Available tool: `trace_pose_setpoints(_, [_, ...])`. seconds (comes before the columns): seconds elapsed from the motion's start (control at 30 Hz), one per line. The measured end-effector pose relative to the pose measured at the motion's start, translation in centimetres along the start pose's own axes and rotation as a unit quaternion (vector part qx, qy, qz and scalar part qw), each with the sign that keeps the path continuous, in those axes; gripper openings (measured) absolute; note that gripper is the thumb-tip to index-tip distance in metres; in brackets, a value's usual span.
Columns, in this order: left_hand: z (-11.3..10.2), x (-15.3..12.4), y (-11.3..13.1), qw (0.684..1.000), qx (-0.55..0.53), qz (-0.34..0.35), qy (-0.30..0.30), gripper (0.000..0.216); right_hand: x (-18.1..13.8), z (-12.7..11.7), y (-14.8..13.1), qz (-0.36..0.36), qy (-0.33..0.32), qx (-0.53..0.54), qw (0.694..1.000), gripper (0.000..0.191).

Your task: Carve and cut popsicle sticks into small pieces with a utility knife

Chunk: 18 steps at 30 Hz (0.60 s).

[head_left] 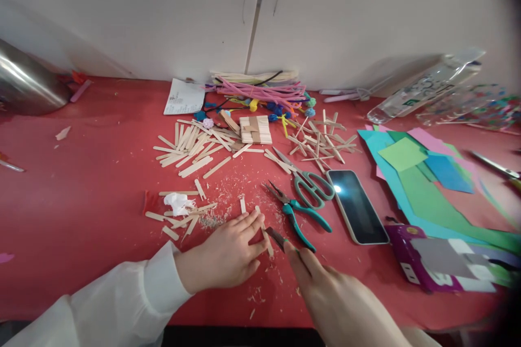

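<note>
My left hand (230, 252) lies on the red table (93, 184) with its fingers pressed down on a wooden craft stick (266, 238), holding it flat. My right hand (325, 287) grips a small cutter blade (277, 238), forefinger stretched along it. The blade tip touches the stick just right of my left fingertips. Wood shavings (228, 195) are scattered around both hands. A white sleeve covers my left forearm.
Teal pliers (299, 214) and scissors (311, 184) lie just beyond my hands, a phone (356, 203) to their right. Loose and stacked craft sticks (195, 149), pipe cleaners (264, 92), coloured paper sheets (419, 173), a purple box (431, 260) and a metal bowl (24, 81) sit around.
</note>
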State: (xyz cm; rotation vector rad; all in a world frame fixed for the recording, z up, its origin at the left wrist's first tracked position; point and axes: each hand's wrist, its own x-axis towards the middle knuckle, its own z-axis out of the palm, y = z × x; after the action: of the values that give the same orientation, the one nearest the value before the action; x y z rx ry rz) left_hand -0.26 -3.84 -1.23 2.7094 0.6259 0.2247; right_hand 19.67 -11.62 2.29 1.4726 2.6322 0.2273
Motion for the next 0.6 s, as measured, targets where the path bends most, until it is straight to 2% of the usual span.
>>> trace_pose_setpoints(0.17, [-0.1, 0.0, 0.0, 1.0, -0.02, -0.004, -0.001, 0.033, 0.6, -0.4, 0.5, 0.014, -0.03, 0.065, 0.997, 0.053])
trace_pose_setpoints(0.27, [-0.2, 0.1, 0.0, 1.0, -0.028, -0.008, -0.004, 0.033, 0.6, -0.5, 1.0, 0.083, -0.032, 0.182, 0.979, 0.045])
trace_pose_setpoints(0.37, [-0.5, 0.1, 0.1, 1.0, -0.027, -0.011, -0.007, 0.034, 0.7, -0.5, 1.3, 0.176, -0.018, 0.331, 0.927, 0.039])
trace_pose_setpoints(0.47, [-0.7, 0.2, 0.2, 1.0, -0.019, -0.016, -0.015, 0.032, 0.9, -0.4, 1.5, 0.228, -0.012, 0.475, 0.85, 0.035])
trace_pose_setpoints(0.53, [-0.9, 0.2, 0.2, 1.0, -0.014, -0.02, -0.019, 0.033, 0.9, -0.3, 1.5, 0.26, -0.033, 0.54, 0.8, 0.035])
trace_pose_setpoints(0.57, [-0.9, 0.2, 0.2, 0.999, -0.012, -0.021, -0.02, 0.033, 0.9, -0.2, 1.6, 0.275, -0.046, 0.556, 0.783, 0.035])
trace_pose_setpoints(0.6, [-1.0, 0.2, 0.2, 0.999, -0.01, -0.022, -0.022, 0.033, 0.8, -0.1, 1.6, 0.283, -0.053, 0.556, 0.779, 0.035])
